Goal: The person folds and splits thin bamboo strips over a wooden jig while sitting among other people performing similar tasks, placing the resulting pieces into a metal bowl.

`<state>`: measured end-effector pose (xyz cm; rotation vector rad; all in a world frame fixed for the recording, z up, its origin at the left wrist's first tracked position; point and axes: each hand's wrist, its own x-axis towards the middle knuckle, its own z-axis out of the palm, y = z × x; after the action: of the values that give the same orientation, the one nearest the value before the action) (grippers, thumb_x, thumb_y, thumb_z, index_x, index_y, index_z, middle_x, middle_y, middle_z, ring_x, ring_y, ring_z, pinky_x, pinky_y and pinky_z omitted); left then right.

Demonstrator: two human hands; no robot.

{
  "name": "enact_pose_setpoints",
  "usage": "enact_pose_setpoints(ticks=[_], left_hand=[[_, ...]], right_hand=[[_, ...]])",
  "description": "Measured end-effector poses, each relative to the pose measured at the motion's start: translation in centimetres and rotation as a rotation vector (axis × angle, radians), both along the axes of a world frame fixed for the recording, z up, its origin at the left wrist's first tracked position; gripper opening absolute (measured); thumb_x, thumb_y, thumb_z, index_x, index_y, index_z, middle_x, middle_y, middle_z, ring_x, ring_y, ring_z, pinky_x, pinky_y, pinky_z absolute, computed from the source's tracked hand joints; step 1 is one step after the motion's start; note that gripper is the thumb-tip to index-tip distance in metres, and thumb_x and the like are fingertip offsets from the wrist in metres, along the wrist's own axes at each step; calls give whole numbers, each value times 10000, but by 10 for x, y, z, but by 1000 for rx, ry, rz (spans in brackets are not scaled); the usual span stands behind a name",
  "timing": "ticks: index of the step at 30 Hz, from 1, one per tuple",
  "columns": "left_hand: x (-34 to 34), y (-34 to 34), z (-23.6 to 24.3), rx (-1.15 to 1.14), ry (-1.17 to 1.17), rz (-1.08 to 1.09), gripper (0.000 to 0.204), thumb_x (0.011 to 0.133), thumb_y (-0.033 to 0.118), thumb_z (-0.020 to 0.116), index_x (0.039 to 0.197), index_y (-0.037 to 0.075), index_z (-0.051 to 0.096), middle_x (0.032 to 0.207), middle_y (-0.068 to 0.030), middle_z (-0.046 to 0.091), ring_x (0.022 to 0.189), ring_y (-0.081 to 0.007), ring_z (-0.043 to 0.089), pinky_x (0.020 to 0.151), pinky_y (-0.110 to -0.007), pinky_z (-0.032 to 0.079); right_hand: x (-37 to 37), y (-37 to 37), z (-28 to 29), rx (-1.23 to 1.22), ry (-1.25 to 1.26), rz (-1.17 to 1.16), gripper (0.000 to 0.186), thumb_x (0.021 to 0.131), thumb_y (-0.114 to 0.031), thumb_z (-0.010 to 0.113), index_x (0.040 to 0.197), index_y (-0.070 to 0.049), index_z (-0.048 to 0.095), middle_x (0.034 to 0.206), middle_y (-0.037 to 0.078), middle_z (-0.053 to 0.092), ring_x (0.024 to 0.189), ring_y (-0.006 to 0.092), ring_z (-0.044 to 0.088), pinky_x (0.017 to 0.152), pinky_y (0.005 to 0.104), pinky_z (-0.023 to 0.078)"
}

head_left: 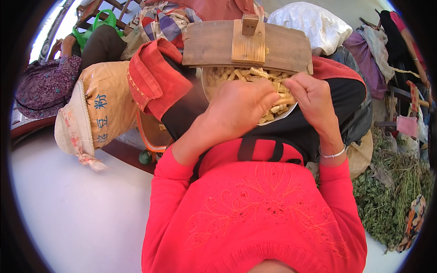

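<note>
A pale round bowl (pixel 290 110) full of short, pale yellow cut pieces (pixel 227 74) rests in my lap. My left hand (pixel 243 104) is closed over the bowl, its fingers curled toward the right and slightly blurred. My right hand (pixel 313 93) is closed in a pinch above the bowl's right side. What either hand holds is hidden by the fingers. Pale pieces show in the gap between the two hands. Just beyond them, a wooden board (pixel 205 43) with a wooden block (pixel 249 43) fixed on it lies across my knees, partly covering the bowl.
On the left stand a tan sack (pixel 114 100) and an orange-rimmed container (pixel 144 132). A red cloth (pixel 157 77) lies over my left knee. A white bag (pixel 309 27) is behind the board. Dried green plants (pixel 387 191) are heaped at right. Another person's arm (pixel 67 45) shows at far left.
</note>
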<state>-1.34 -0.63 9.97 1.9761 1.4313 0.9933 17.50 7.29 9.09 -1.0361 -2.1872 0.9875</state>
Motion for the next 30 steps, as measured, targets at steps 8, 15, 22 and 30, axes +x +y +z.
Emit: enact_pose_setpoints(ticks=[8, 15, 22, 30], left_hand=[[16, 2, 0, -198, -727, -202, 304, 964, 270, 518, 956, -3, 652, 764, -53, 634, 658, -141, 606, 573, -274, 441], [64, 3, -61, -325, -1004, -130, 244, 963, 206, 538, 1102, 5, 544, 850, 21, 509, 727, -35, 428, 608, -198, 359], [45, 6, -72, -391, -592, 19, 121, 886, 104, 589, 975, 23, 594, 695, 15, 557, 582, -123, 515, 534, -277, 411], [44, 6, -87, 312, 334, 211, 166, 767, 54, 597, 929, 73, 632, 783, -49, 635, 753, -261, 607, 633, -363, 464]], right_hand=[[19, -50, 30, -630, 670, 430, 237, 884, -152, 641, 1026, 35, 676, 810, 93, 683, 692, 148, 655, 648, 253, 505], [0, -24, -39, 168, 231, -229, 208, 897, -68, 588, 1085, -70, 677, 741, 86, 647, 635, 161, 621, 603, 269, 481], [8, -16, -42, 358, -90, -156, 149, 828, -145, 647, 743, -55, 564, 677, 106, 548, 593, 290, 551, 518, 359, 428], [18, -20, -104, -511, 295, -102, 291, 948, -283, 570, 864, -13, 636, 752, 31, 624, 709, 98, 572, 621, 275, 443]])
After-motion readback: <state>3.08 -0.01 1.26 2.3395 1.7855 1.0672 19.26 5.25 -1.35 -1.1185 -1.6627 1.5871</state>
